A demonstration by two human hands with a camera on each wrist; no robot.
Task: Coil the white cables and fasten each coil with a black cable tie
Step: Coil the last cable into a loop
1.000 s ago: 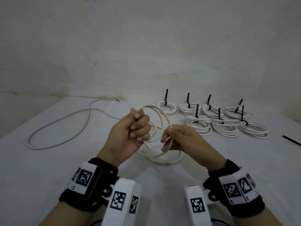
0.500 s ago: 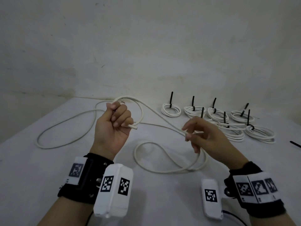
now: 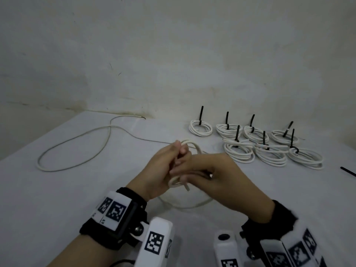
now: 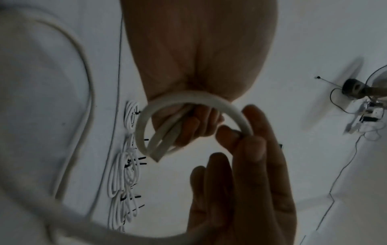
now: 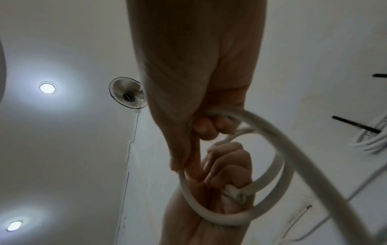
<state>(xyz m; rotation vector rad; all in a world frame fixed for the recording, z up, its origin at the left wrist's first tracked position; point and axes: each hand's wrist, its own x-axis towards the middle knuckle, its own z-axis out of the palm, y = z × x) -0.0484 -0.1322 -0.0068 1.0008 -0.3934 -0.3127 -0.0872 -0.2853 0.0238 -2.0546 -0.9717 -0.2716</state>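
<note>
A white cable trails in a wide curve over the left of the table to my hands at the middle. My left hand grips a small coil of it in a fist, with one loop standing above the fingers and the cut end poking out below. My right hand is pressed against the left and pinches a strand of the same cable. The left wrist view shows the coil in my fist and the right fingers pinching it. A slack loop lies under the hands.
Several finished white coils, each with an upright black tie, lie in two rows at the back right. A loose black cable tie lies at the right edge. A wall stands close behind the table.
Half a second ago my hands were apart with a long strand drawn between them. Now the right hand has come back to the left, laying another loop onto the coil.
</note>
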